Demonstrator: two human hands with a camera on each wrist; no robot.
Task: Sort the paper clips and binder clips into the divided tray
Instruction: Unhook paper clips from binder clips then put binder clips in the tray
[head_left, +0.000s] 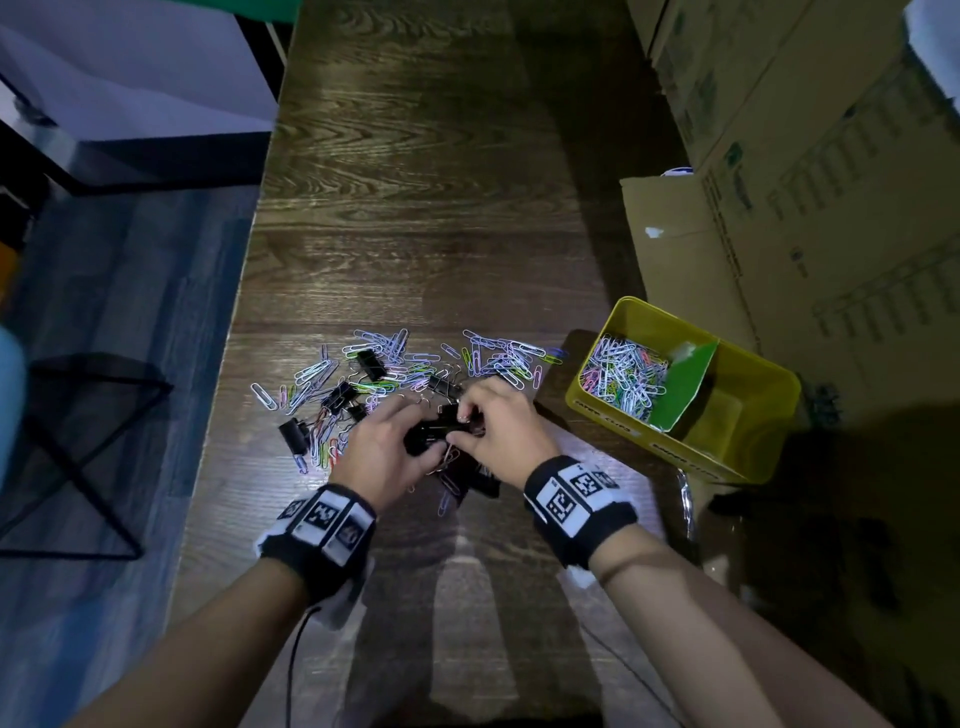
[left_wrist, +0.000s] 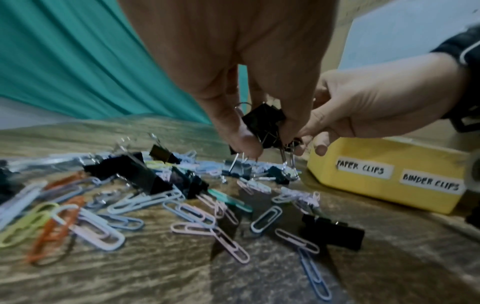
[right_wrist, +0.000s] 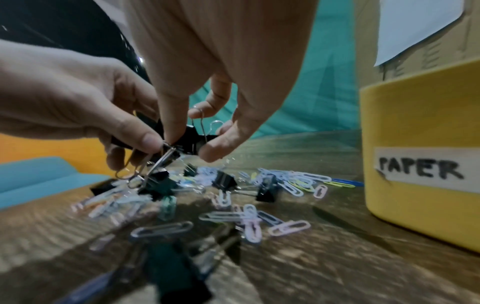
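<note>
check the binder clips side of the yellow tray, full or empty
Empty: right of the green divider the yellow tray shows only bare floor.

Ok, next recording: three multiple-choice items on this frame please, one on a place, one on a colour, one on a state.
1. Where are the sorted paper clips?
A. tray's left compartment
B. tray's right compartment
C. cardboard box

2. What colour is the divider?
A. red
B. green
C. white

3. What are the hands doing?
A. resting flat
B. both gripping binder clips
C. lifting the tray

Answers:
1 A: the sorted paper clips fill the left side of the tray.
2 B: the divider is green.
3 B: left hand and right hand grip a black bunch of binder clips.
</note>
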